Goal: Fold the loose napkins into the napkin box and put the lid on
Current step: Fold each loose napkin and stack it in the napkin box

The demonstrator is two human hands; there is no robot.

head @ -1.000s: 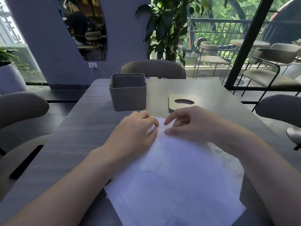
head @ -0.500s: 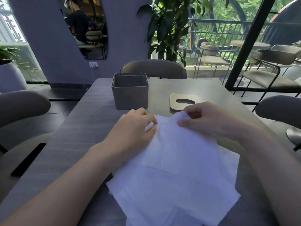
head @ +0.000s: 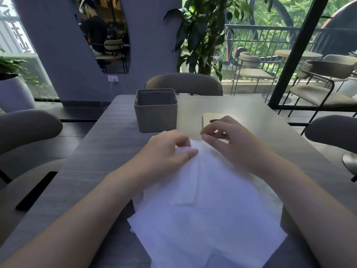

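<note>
A pile of loose white napkins (head: 208,213) lies on the grey table (head: 108,151) in front of me. My left hand (head: 166,153) pinches the far corner of the top napkin between thumb and fingers. My right hand (head: 229,144) hovers just right of that corner, fingers bent, thumb and forefinger close to the napkin edge. The grey square napkin box (head: 155,111) stands open and looks empty behind my left hand. Its flat tan lid (head: 208,120) with an oval slot lies to the right of the box, partly hidden by my right hand.
Upholstered chairs stand at the far side (head: 183,84), the left (head: 25,128) and the right (head: 334,132) of the table. A potted plant (head: 202,35) and a glass wall are behind. A dark slot (head: 36,190) shows at the left table edge.
The far corner of the top napkin was lifted off the pile and drawn toward me. My right hand let go of it and rose slightly; my left hand kept its pinch.
</note>
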